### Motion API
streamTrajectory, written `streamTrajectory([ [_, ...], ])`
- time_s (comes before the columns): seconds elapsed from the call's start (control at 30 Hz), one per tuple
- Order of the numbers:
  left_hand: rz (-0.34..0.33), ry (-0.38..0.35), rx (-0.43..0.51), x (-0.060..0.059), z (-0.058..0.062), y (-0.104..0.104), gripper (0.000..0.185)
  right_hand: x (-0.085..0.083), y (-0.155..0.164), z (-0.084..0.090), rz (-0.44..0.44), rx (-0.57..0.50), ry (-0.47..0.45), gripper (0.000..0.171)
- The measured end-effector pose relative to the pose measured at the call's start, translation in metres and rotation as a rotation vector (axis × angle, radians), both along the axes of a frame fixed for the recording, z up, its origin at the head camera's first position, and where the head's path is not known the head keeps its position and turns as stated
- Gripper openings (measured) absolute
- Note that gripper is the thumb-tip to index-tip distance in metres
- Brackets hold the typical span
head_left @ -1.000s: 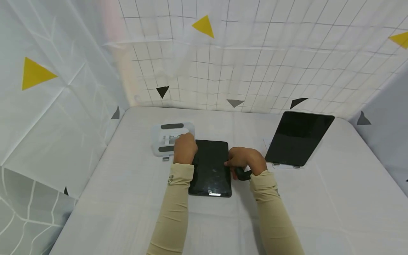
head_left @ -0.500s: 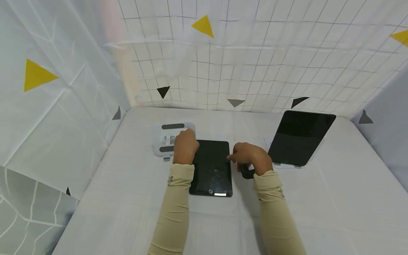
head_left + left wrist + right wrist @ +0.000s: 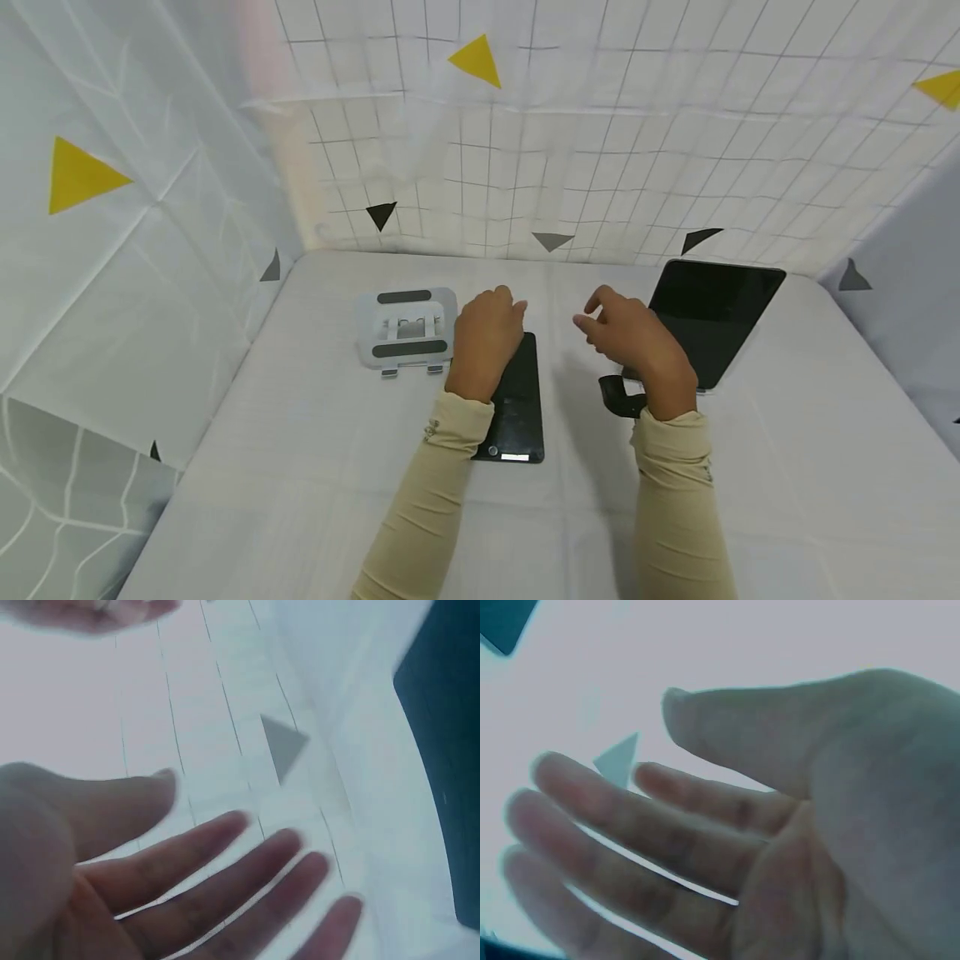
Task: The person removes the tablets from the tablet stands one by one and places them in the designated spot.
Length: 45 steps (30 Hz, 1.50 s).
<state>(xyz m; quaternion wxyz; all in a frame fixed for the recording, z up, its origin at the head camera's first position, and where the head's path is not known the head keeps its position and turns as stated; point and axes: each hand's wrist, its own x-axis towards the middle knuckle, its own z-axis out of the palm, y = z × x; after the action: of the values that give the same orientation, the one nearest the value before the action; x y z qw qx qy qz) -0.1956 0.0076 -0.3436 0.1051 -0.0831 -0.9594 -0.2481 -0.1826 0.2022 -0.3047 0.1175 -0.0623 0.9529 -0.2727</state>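
Item: small tablet (image 3: 517, 400), lying flat near the middle of the white table (image 3: 787, 467), home button at the near end; your left forearm crosses its left edge.
Your left hand (image 3: 486, 337): raised over the tablet's far end, fingers straight and loosely spread, holding nothing.
Your right hand (image 3: 633, 342): lifted to the right of the tablet, fingers relaxed and apart, empty.
Stand (image 3: 407, 327): folded flat, far left of the tablet, apart from it.
Large tablet (image 3: 708, 312): propped at the far right.
Step, as judged: both hands free between grips; a next grasp would call for taking the small tablet by its edges
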Motion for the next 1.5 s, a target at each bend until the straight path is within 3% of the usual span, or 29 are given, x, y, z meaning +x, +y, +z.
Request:
streamTrajectory([
  [0.23, -0.161, 0.034, 0.018, 0.012, 0.003, 0.039, 0.040, 0.016, 0.034, 0.013, -0.154, -0.057, 0.276, 0.043],
  [0.43, -0.239, 0.105, -0.035, 0.020, -0.005, 0.063, 0.036, 0.031, 0.068, 0.022, -0.353, -0.072, 0.411, 0.044],
  [0.57, -0.285, 0.140, -0.058, 0.024, -0.012, 0.073, 0.034, 0.038, 0.092, 0.020, -0.510, -0.054, 0.464, 0.039],
  [0.7, -0.353, 0.161, -0.063, 0.026, -0.023, 0.083, 0.033, 0.041, 0.112, 0.012, -0.622, -0.041, 0.402, 0.043],
  [0.83, -0.357, 0.176, -0.087, 0.025, -0.036, 0.091, 0.032, 0.040, 0.123, 0.002, -0.619, 0.002, 0.291, 0.048],
  [1.07, -0.347, 0.194, -0.117, 0.022, -0.052, 0.102, 0.031, 0.037, 0.134, -0.003, -0.488, 0.094, 0.116, 0.053],
  [1.2, -0.360, 0.153, -0.080, 0.024, -0.058, 0.112, 0.031, 0.035, 0.139, -0.005, -0.466, 0.114, 0.147, 0.049],
  [1.5, -0.386, 0.155, -0.075, 0.022, -0.058, 0.121, 0.026, 0.039, 0.149, -0.004, -0.512, 0.150, 0.263, 0.032],
])
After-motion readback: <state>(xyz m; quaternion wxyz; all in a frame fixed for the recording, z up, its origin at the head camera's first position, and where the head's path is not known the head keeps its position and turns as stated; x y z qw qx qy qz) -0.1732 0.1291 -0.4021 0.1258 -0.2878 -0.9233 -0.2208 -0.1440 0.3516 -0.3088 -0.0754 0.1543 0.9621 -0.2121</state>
